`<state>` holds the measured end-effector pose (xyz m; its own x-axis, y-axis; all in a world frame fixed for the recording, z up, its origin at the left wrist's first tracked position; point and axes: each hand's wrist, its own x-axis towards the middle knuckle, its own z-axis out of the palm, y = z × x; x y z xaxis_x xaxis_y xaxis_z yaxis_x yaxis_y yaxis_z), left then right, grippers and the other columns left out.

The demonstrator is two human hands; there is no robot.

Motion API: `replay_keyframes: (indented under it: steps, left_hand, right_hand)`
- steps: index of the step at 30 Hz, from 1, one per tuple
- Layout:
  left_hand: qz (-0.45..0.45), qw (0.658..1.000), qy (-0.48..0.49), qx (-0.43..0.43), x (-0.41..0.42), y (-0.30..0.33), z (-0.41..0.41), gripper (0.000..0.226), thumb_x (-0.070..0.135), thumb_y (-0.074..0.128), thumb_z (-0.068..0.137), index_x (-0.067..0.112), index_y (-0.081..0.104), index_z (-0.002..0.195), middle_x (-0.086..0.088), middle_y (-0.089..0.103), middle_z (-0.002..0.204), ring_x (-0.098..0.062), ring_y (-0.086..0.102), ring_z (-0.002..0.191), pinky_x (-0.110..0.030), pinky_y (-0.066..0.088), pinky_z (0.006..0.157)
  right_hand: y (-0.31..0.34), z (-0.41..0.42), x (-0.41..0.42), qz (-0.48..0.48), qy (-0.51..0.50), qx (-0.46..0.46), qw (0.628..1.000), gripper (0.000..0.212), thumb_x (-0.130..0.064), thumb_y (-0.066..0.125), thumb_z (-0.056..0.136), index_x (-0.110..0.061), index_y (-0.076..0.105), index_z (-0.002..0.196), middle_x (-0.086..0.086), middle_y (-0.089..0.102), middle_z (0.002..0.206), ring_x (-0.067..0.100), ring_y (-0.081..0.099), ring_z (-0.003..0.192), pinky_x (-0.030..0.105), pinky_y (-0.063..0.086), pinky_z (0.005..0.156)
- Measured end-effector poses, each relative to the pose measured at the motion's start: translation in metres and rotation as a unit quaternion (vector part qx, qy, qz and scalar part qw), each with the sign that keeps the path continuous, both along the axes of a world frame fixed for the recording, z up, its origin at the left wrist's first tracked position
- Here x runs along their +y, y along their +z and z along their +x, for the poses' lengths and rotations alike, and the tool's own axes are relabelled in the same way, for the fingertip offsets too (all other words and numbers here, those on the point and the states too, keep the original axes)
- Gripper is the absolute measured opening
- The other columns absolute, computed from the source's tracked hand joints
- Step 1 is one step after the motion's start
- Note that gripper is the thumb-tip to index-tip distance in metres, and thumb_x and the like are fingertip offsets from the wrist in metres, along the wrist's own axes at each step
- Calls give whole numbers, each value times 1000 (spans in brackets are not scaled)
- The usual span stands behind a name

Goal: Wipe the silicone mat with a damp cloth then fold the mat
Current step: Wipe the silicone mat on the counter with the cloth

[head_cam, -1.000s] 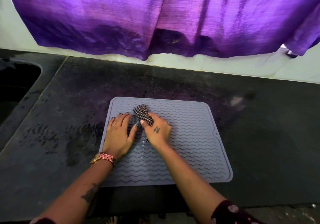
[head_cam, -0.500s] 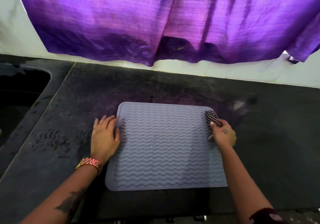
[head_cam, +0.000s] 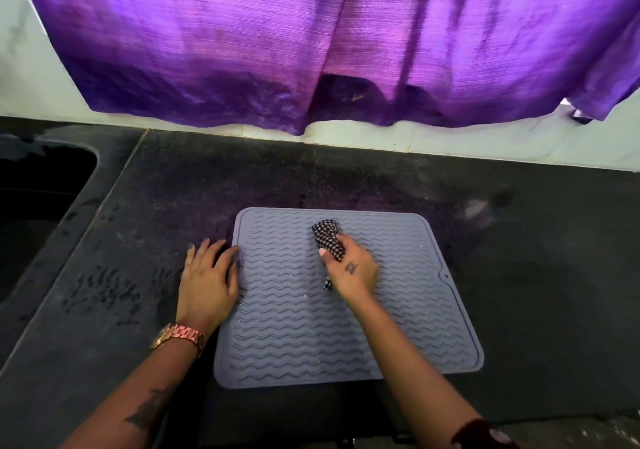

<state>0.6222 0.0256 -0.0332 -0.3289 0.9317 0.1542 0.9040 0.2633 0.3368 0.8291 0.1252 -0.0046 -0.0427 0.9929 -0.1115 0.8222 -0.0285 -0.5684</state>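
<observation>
A grey silicone mat [head_cam: 408,310] with wavy ridges lies flat on the dark countertop [head_cam: 536,310]. My right hand [head_cam: 353,272] grips a bunched black-and-white checked cloth [head_cam: 327,239] and presses it onto the mat's upper middle. My left hand [head_cam: 207,282] rests flat with straight fingers on the counter at the mat's left edge, its fingertips touching the rim.
A dark sink basin [head_cam: 34,213] is sunk into the counter at the far left. A purple curtain [head_cam: 329,43] hangs over the white wall behind. Wet streaks [head_cam: 104,292] mark the counter left of the mat. The counter's front edge runs just below the mat.
My right hand has swept the cloth from the mat's right edge back to its upper middle. My left hand has stayed at the mat's left edge since half a second ago.
</observation>
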Motion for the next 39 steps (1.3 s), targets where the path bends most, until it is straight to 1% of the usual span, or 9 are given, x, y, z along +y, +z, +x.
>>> replay_keyframes:
  steps: [3, 5, 9, 14, 26, 28, 30, 33, 39]
  left_hand:
    - [-2, 1000, 5, -4, -1, 0, 0, 64, 40, 18, 84, 10, 60, 124, -17, 54, 133, -38, 39, 131, -51, 18, 116]
    - [-3, 1000, 7, -7, -1, -1, 0, 64, 40, 18, 85, 11, 59, 124, -17, 53, 133, -38, 39, 132, -51, 18, 116]
    - [-2, 1000, 5, -11, 0, -1, -1, 64, 39, 18, 85, 10, 59, 124, -15, 54, 132, -37, 38, 132, -50, 17, 117]
    - [1, 1000, 3, -17, 2, -3, -2, 60, 35, 21, 86, 9, 58, 126, -14, 55, 132, -36, 38, 132, -48, 14, 117]
    - [2, 999, 11, -32, 3, -6, -2, 54, 29, 28, 88, 7, 51, 132, -11, 50, 138, -29, 33, 137, -40, 7, 119]
    - [3, 999, 11, -33, 3, -5, -2, 55, 30, 27, 88, 7, 51, 132, -10, 50, 138, -29, 33, 137, -41, 8, 119]
    - [3, 999, 11, -33, 2, -4, -2, 55, 30, 27, 88, 8, 51, 132, -10, 50, 138, -29, 33, 137, -42, 8, 119]
    - [-5, 1000, 13, -26, 1, -3, -1, 55, 32, 28, 88, 10, 52, 132, -9, 52, 137, -31, 33, 137, -43, 7, 119]
    - [-11, 999, -34, 31, 3, 2, -15, 68, 43, 16, 85, 10, 59, 126, -8, 62, 126, -36, 37, 133, -49, 14, 117]
  right_hand:
    - [9, 26, 21, -84, -73, 279, 954, 35, -25, 67, 84, -14, 64, 117, 12, 70, 106, 22, 66, 88, 33, 53, 82]
    - [15, 52, 37, -42, -161, 318, 933, 30, -23, 66, 85, -16, 65, 115, 10, 70, 106, 22, 66, 87, 34, 54, 81]
    - [25, 109, 68, 86, -260, 72, 959, 39, -35, 61, 87, -18, 59, 123, 16, 63, 119, 33, 58, 109, 34, 44, 90]
    - [12, 117, 78, 3, -188, -79, 979, 54, -36, 55, 90, -13, 43, 137, 23, 48, 131, 40, 46, 120, 43, 39, 97]
    - [5, 1, 31, 11, -37, -77, 996, 55, -49, 53, 88, -25, 42, 137, 13, 52, 128, 32, 53, 113, 34, 42, 90]
    - [6, -14, 30, -9, 5, -18, 1000, 52, -45, 58, 87, -24, 48, 133, 10, 56, 127, 29, 54, 113, 32, 42, 91]
    - [12, -17, 34, -67, 23, 132, 989, 42, -32, 64, 85, -18, 58, 125, 8, 63, 120, 25, 58, 110, 29, 43, 91]
    - [22, 2, 43, -95, -24, 286, 953, 32, -17, 64, 85, -11, 64, 117, 11, 68, 110, 29, 62, 105, 39, 48, 95]
    - [15, 69, 42, -4, -145, 4, 989, 45, -40, 58, 87, -18, 56, 126, 14, 62, 119, 34, 57, 108, 37, 44, 89]
